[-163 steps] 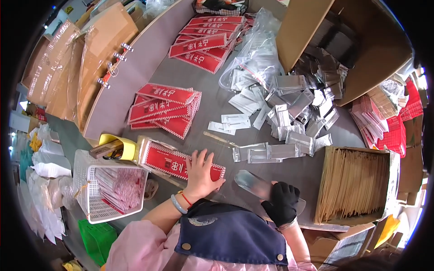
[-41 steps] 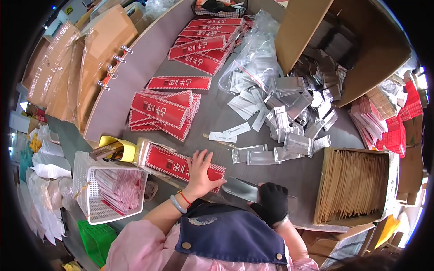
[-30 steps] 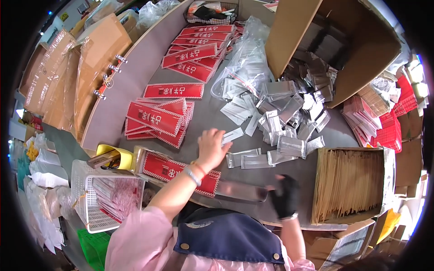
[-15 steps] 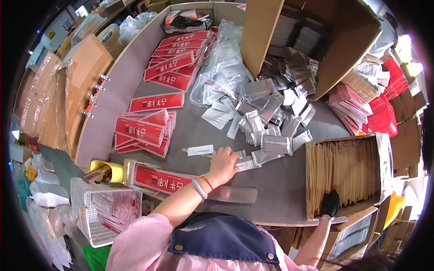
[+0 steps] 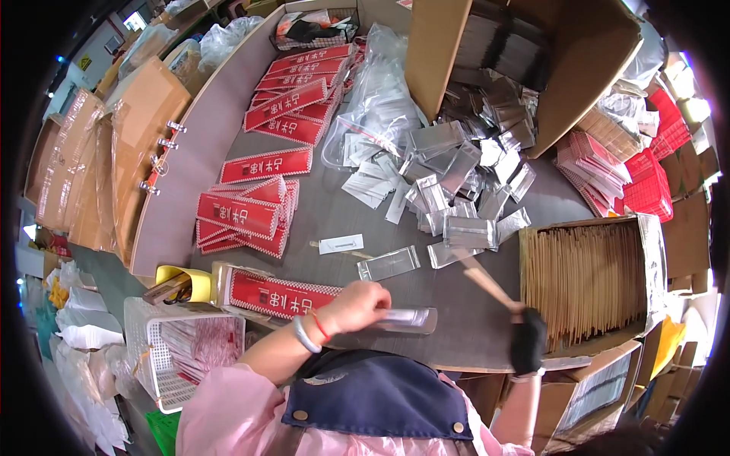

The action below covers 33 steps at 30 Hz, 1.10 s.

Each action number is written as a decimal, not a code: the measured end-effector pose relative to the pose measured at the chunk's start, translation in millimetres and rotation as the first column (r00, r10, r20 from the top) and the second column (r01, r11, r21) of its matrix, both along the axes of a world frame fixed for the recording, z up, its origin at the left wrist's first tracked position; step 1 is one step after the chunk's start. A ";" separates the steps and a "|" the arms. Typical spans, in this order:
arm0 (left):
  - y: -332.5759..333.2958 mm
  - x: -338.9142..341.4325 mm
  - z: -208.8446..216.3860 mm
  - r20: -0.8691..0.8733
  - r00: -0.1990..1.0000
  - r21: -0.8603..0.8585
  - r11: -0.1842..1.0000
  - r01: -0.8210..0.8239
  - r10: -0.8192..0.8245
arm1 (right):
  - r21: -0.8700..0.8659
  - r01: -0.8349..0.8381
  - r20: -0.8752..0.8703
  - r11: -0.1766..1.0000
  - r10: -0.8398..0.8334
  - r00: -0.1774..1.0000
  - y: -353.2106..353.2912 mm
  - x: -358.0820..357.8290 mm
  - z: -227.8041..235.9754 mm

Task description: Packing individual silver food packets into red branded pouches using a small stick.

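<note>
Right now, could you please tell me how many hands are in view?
2: the left hand by the clear sleeve, and the gloved right hand holding sticks beside the box.

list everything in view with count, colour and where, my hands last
table: one, grey, centre
red sleeves: many, red, left, back and near left hand
silver packets: many, silver, middle
white packets: several, white, middle
plastic bag: one, clear, back
big carton: one, brown, back right
stick box: one, brown, right
boxed sticks: many, tan, inside it
clear pouch: one, clear, front
yellow holder: one, yellow, left
white basket: one, white, lower left
held stick: at least one, tan, right hand
left hand: one, bare, by clear pouch
right hand: one, black-gloved, right
</note>
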<state>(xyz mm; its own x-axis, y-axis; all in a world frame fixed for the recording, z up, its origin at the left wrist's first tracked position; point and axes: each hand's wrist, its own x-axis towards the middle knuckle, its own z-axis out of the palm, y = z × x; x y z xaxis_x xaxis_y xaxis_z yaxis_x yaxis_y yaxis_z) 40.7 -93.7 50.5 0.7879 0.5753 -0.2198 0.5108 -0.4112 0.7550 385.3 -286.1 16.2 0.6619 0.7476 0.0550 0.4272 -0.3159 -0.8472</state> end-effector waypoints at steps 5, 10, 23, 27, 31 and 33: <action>-27.5 -44.7 -6.7 0.110 0.976 0.356 0.910 -0.213 0.186 | -0.383 -0.599 0.267 0.703 0.705 0.657 43.7 -86.8 37.0; -45.0 -54.1 -18.3 0.103 0.984 0.407 0.897 -0.174 0.144 | -0.272 -0.710 0.347 0.649 0.754 0.557 59.6 -118.3 -3.1; -31.7 -24.1 -16.4 0.092 0.994 0.476 0.874 -0.094 0.056 | -0.077 -0.640 -0.170 0.765 0.622 0.764 81.8 -181.4 5.4; -18.5 -26.9 17.3 -0.157 0.966 0.510 0.821 0.258 -0.206 | -0.382 -0.684 0.403 0.621 0.778 0.481 90.1 -152.2 34.2; 43.7 -63.9 46.6 0.029 0.990 0.616 0.783 0.091 -0.137 | -0.343 -0.565 0.395 0.751 0.661 0.639 81.6 -123.9 48.1; 77.3 -85.4 59.3 0.052 0.989 0.795 0.594 -0.123 0.136 | -0.306 -0.482 0.403 0.821 0.570 0.716 76.9 -118.4 52.3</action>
